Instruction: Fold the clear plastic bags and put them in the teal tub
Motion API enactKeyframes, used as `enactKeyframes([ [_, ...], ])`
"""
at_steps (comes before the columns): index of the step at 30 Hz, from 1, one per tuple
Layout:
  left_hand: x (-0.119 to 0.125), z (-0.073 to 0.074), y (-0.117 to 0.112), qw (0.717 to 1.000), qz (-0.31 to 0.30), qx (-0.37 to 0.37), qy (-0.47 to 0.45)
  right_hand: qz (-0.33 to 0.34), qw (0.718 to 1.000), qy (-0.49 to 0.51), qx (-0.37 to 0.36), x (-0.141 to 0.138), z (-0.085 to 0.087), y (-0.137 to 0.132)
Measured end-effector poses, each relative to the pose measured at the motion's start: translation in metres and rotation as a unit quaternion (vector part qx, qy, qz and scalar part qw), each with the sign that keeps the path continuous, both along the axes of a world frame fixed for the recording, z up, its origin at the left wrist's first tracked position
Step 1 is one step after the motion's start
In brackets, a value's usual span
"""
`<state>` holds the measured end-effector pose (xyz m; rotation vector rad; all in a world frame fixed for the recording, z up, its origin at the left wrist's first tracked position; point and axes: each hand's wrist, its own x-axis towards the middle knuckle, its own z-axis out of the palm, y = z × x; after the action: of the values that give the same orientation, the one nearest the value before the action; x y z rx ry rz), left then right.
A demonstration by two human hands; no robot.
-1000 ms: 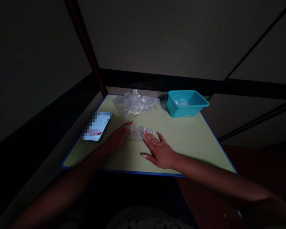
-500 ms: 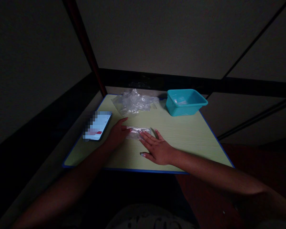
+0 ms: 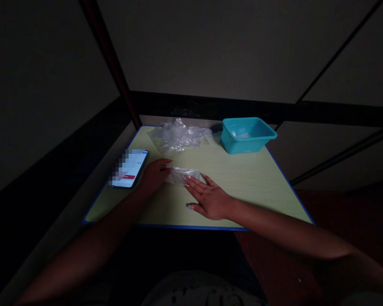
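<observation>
A small folded piece of clear plastic [image 3: 179,175], apparently a bag, lies on the table between my two hands. My right hand [image 3: 210,199] rests palm down with fingers spread, and its fingertips press on the right part of the plastic. At the plastic's left end, my left hand [image 3: 153,175] has its fingers apart; one fingertip touches the edge while another reaches past it above the table. The underside of the left hand is in shadow. A heap of crumpled clear plastic bags [image 3: 178,137] lies behind the folded piece.
A turquoise plastic basket [image 3: 247,145] stands at the table's back right. Beside my left hand lies a phone [image 3: 132,170] with its screen lit and partly blurred out. The light wooden table [image 3: 252,182] has a blue edge, with dark walls around it.
My left hand has shifted slightly left, and the folded plastic has moved a little left and looks more wrinkled. The right hand stays almost in place.
</observation>
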<state>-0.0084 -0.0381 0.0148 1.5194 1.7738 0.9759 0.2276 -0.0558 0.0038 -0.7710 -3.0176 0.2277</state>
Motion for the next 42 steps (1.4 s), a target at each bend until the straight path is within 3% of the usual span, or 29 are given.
enactKeyframes([
  [5,0.001,-0.006,-0.001,0.999,-0.003,0.014,0.041,0.002,1.0,0.004,-0.01,0.0,0.0,0.0],
  [8,0.002,-0.005,-0.006,0.993,0.003,0.068,0.101,0.003,1.0,0.006,-0.012,0.0,0.0,0.0],
  [10,0.004,-0.002,-0.014,0.972,-0.033,0.136,0.19,0.004,1.0,0.007,-0.012,0.0,0.0,0.0],
  [13,0.013,-0.001,-0.027,0.917,-0.157,0.187,0.314,0.008,1.0,-0.002,-0.013,-0.001,0.002,0.0],
  [16,0.022,-0.005,-0.035,0.876,-0.245,0.152,0.387,0.012,1.0,-0.016,-0.015,-0.002,0.004,0.0],
  [20,0.025,-0.011,-0.039,0.853,-0.26,0.103,0.441,0.011,1.0,-0.014,-0.018,-0.002,0.005,0.0],
  [25,0.023,-0.013,-0.05,0.844,-0.266,0.064,0.462,0.029,0.999,0.014,-0.022,-0.001,0.001,0.001],
  [34,0.025,-0.027,-0.062,0.866,-0.229,0.053,0.441,0.034,0.997,0.049,-0.052,0.004,0.001,0.003],
  [38,0.016,-0.024,-0.059,0.871,-0.204,0.07,0.441,0.026,0.997,0.041,-0.066,0.005,0.001,0.004],
  [42,-0.002,-0.016,-0.052,0.853,-0.219,0.083,0.467,0.029,0.997,0.027,-0.067,0.004,0.001,0.005],
])
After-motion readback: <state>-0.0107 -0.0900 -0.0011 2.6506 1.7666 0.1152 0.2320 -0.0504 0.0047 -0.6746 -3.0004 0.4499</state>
